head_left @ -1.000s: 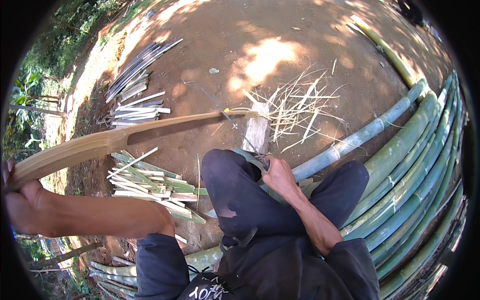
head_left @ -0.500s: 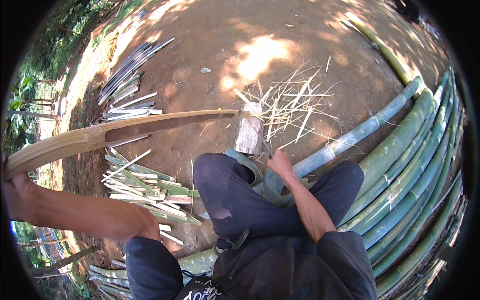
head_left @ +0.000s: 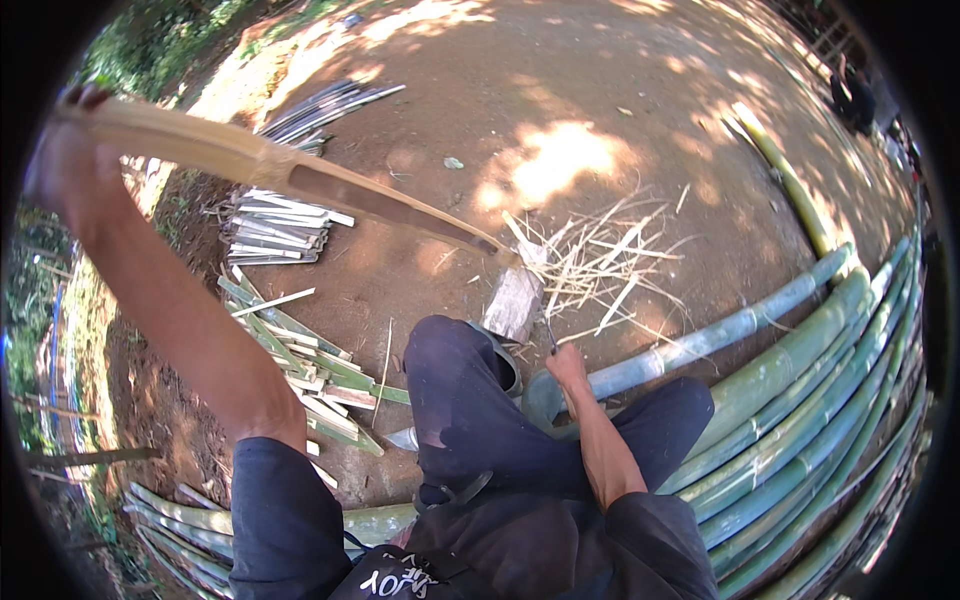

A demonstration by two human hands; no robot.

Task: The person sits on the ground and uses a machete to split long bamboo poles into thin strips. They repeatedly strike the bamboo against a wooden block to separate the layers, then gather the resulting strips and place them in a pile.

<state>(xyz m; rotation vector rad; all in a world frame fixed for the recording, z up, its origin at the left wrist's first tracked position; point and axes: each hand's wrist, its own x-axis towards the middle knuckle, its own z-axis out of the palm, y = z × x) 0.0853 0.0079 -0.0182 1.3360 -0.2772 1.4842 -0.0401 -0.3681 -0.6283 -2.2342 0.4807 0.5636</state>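
The long bamboo strip (head_left: 300,180) is the main risk: the left hand (head_left: 65,160) is wrapped around its far end, raised high at the picture's upper left, while the other end comes down near the wood block (head_left: 515,300) in front of the knees. Held so far out, the strip could flex or whip sideways, and its split edge could cut the palm if it slides through the grip. The right hand (head_left: 568,368) is closed on a thin dark handle, probably a knife (head_left: 548,335), though the blade itself is too small to make out; it sits just beside the knee and close to the block, so a slip as the strip is drawn could bring the edge toward the leg or the hand. The block looks small and stands on loose earth, so it might tip under pressure. The ground (head_left: 600,80) is bare red-brown dirt, sun-dappled, outdoors, with greenery at the upper left edge. Long green bamboo poles (head_left: 800,400) lie stacked along the right, touching one another and curving round behind the person. Cut strips lie in piles at left: a neat grey bundle (head_left: 270,225) and a looser green heap (head_left: 300,360). Thin pale shavings (head_left: 600,260) are scattered beyond the block.
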